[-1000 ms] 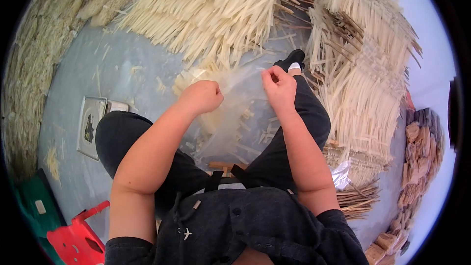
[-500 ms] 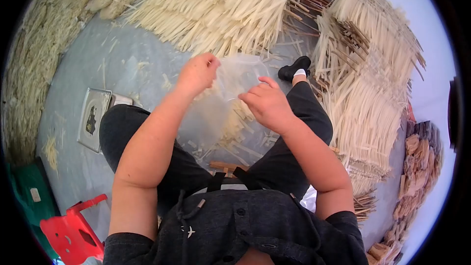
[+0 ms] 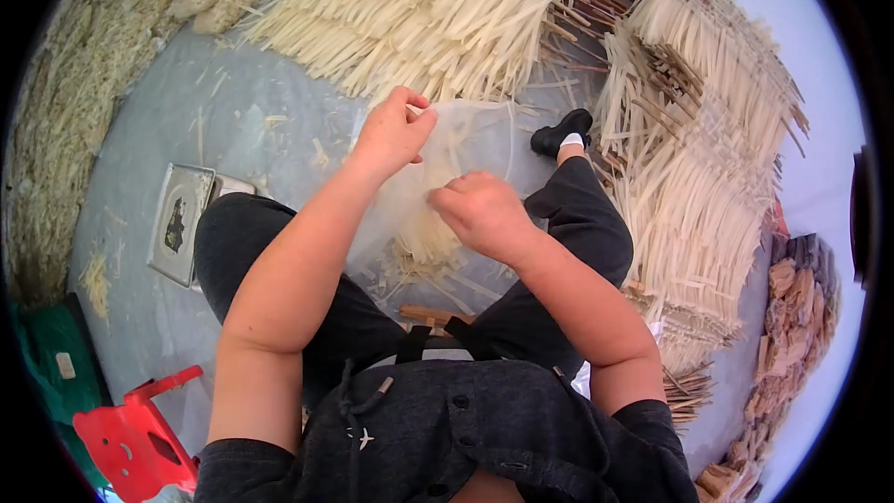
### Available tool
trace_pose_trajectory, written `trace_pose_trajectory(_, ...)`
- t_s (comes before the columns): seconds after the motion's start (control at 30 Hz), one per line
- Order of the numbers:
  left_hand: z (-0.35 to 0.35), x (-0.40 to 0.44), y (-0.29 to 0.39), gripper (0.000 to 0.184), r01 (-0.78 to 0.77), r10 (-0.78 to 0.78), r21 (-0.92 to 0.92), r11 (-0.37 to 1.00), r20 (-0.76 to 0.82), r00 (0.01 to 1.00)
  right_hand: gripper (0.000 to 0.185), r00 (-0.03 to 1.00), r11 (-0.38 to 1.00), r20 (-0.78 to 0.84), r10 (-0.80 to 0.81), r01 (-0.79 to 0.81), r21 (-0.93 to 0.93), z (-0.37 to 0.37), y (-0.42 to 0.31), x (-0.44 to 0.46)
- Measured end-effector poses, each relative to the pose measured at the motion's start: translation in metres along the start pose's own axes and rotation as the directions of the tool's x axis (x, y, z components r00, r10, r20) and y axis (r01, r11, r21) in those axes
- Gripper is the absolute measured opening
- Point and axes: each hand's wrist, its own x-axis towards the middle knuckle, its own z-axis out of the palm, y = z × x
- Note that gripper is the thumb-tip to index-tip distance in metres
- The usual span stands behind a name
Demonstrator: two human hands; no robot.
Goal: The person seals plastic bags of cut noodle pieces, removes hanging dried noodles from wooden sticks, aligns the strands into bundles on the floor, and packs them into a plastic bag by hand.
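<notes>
A translucent plastic bag (image 3: 475, 135) spreads between and behind my two hands, above the floor between my knees. My left hand (image 3: 399, 135) is at its upper left side, fingers curled against the film; the exact grip is partly hidden. Lower and to the right, my right hand (image 3: 481, 212) has its fingertips pressed together on the near part of the film. Pale flat strips (image 3: 424, 242) show below and through the bag, in a small pile. Whether any strips lie inside the bag, I cannot tell.
Big stacks of pale strips (image 3: 400, 23) lie ahead, and more strips (image 3: 698, 168) on the right. A metal scale (image 3: 182, 224) sits by my left knee. A red plastic stool (image 3: 135, 442) and a green container (image 3: 60, 363) are lower left. Brown pieces (image 3: 792, 317) lie far right.
My left hand has shifted right and its fingers have spread a little. The right hand has moved down and left, its raised finger now folded in. The bag has changed shape between them.
</notes>
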Motion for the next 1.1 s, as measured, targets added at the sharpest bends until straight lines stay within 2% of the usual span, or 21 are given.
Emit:
trace_pose_trajectory(0.07,0.0,-0.001,-0.003,0.031,-0.05,0.051,0.022,0.999,-0.043,0.998,0.021,0.981,0.98,-0.062,0.181,-0.186,-0.073,0.005,0.007,0.0)
trace_pose_trajectory(0.13,0.001,-0.007,-0.002,0.028,0.014,-0.071,0.241,0.97,0.228,0.971,0.021,0.975,0.977,-0.078,0.208,-0.211,-0.03,-0.003,0.012,0.001)
trace_pose_trajectory(0.17,0.001,-0.005,-0.006,0.028,0.014,-0.071,0.24,0.971,0.229,0.971,0.02,0.968,0.973,-0.091,0.233,-0.232,0.017,-0.006,0.015,0.001)
trace_pose_trajectory(0.2,0.001,-0.002,-0.013,0.026,-0.007,-0.052,0.21,0.978,0.276,0.96,0.02,0.968,0.972,-0.089,0.233,-0.233,0.018,-0.008,0.019,-0.001)
trace_pose_trajectory(0.27,-0.009,0.006,-0.025,0.025,-0.023,-0.037,0.181,0.983,0.322,0.946,0.021,0.997,0.995,-0.021,0.069,-0.067,0.079,-0.012,0.027,-0.008)
trace_pose_trajectory(0.33,-0.025,0.012,-0.029,0.023,-0.183,0.21,0.448,0.875,-0.012,0.978,0.022,0.994,0.988,0.075,0.083,-0.091,0.121,-0.017,0.035,-0.024)
trace_pose_trajectory(0.4,-0.035,0.008,-0.017,0.021,-0.101,0.122,0.362,0.927,-0.038,0.992,0.022,0.981,0.98,0.172,0.09,-0.118,0.158,-0.021,0.033,-0.028)
trace_pose_trajectory(0.47,-0.031,0.004,-0.01,0.019,-0.022,0.036,0.271,0.962,-0.049,0.998,0.021,0.897,0.936,0.321,0.304,-0.343,0.072,-0.031,0.025,-0.027)
trace_pose_trajectory(0.5,-0.022,0.001,-0.01,0.017,0.011,-0.014,0.144,0.99,0.021,1.0,0.021,0.896,0.935,0.317,0.311,-0.349,0.069,-0.028,0.021,-0.025)
trace_pose_trajectory(0.53,-0.013,-0.002,-0.008,0.016,0.056,-0.057,0.018,0.998,0.096,0.994,0.018,0.939,0.931,0.202,0.277,-0.315,0.186,-0.022,0.014,-0.02)
trace_pose_trajectory(0.57,-0.007,-0.005,-0.005,0.016,0.054,-0.055,0.02,0.998,0.099,0.994,0.016,0.965,0.918,0.081,0.248,-0.261,0.297,-0.016,0.008,-0.015)
trace_pose_trajectory(0.63,-0.001,-0.01,0.0,0.015,0.095,-0.093,-0.006,0.995,0.159,0.983,0.013,0.978,0.934,0.071,0.198,-0.21,0.288,-0.005,0.005,-0.007)
trace_pose_trajectory(0.7,-0.005,-0.003,-0.007,0.016,0.056,-0.061,0.08,0.995,0.06,0.996,0.011,0.988,0.947,0.06,0.143,-0.154,0.28,-0.003,0.002,-0.004)
trace_pose_trajectory(0.77,-0.013,0.012,-0.017,0.017,0.019,-0.014,0.163,0.986,-0.034,0.999,0.006,0.973,0.984,0.198,0.119,-0.142,0.104,-0.007,-0.001,-0.006)
trace_pose_trajectory(0.83,-0.027,0.02,-0.021,0.023,-0.041,0.136,0.353,0.935,-0.248,0.959,0.006,0.975,0.983,0.196,0.109,-0.135,0.124,-0.01,0.005,-0.015)
trace_pose_trajectory(0.87,-0.028,0.021,-0.023,0.023,-0.04,0.134,0.35,0.936,-0.25,0.959,0.006,0.976,0.981,0.194,0.099,-0.128,0.145,-0.011,0.007,-0.019)
trace_pose_trajectory(0.93,-0.03,0.01,-0.005,0.025,0.038,0.0,0.243,0.969,-0.157,0.988,0.006,0.977,0.971,0.15,0.154,-0.178,0.157,-0.009,0.008,-0.022)
trace_pose_trajectory(0.97,-0.023,0.006,-0.005,0.025,0.033,0.004,0.244,0.969,-0.151,0.989,0.007,0.972,0.959,0.102,0.212,-0.227,0.17,-0.01,0.009,-0.024)
trace_pose_trajectory(1.03,-0.009,-0.007,-0.006,0.027,0.081,-0.116,0.348,0.934,0.08,0.99,0.006,0.968,0.957,0.046,0.246,-0.251,0.147,-0.008,0.004,-0.02)
trace_pose_trajectory(1.07,-0.005,-0.012,-0.003,0.027,0.082,-0.117,0.349,0.934,0.08,0.99,0.006,0.962,0.955,-0.008,0.273,-0.269,0.127,-0.007,0.002,-0.018)
trace_pose_trajectory(1.1,-0.003,-0.017,0.003,0.027,0.065,-0.142,0.367,0.928,0.187,0.972,0.006,0.962,0.954,-0.009,0.272,-0.269,0.131,-0.005,0.002,-0.017)
